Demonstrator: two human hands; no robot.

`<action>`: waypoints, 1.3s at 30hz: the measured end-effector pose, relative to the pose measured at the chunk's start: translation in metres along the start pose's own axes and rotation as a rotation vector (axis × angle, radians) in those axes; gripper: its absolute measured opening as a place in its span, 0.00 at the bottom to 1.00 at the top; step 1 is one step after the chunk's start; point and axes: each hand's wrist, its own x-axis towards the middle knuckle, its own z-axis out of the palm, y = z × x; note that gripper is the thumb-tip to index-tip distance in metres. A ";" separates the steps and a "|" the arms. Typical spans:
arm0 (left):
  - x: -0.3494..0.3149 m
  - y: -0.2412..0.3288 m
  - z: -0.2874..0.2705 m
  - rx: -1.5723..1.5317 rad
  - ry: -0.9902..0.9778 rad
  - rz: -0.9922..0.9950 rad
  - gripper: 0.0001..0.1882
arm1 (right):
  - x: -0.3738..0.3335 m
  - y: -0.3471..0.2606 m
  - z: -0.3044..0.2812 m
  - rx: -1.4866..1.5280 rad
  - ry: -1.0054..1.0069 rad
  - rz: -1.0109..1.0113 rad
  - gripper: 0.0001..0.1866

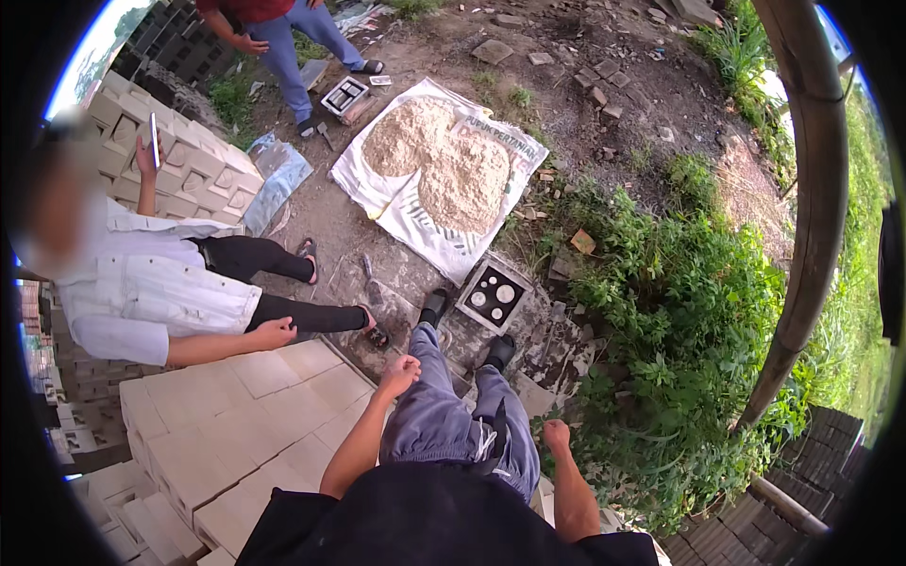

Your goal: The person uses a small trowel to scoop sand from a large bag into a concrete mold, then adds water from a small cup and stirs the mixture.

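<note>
My left hand (400, 375) hangs in front of my left thigh, its fingers curled in and nothing showing in them. To the right of my right leg, my right hand (557, 434) is closed like a fist, also with nothing visible in it. Neither touches an object. On the ground just beyond my feet lies a square grey frame (464, 300) with a black inside and several pale round discs. A spread white sack (385, 201) beyond it carries a heap of pale sandy material (462, 179). A trowel-like tool (371, 278) rests on the ground left of my feet.
Stacked pale blocks (226, 406) rise close on my left. A person in a white jacket (160, 283) stands there holding a phone (155, 141); another person (283, 52) stands farther off near a second frame (345, 95). Plants (675, 311) and a curved bamboo pole (816, 179) border the right.
</note>
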 end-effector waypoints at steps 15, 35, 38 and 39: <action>0.082 -0.056 -0.050 0.036 -0.155 0.030 0.09 | 0.080 -0.214 0.015 0.219 0.172 -0.286 0.13; 0.331 0.016 0.014 0.169 -0.114 0.225 0.10 | 0.228 -0.244 0.178 0.725 -0.119 -0.112 0.15; 0.376 0.020 0.036 0.363 -0.202 0.326 0.11 | 0.282 -0.255 0.173 0.689 -0.040 -0.098 0.15; 0.391 0.020 0.042 0.358 -0.192 0.306 0.11 | 0.310 -0.256 0.170 0.693 0.005 -0.135 0.15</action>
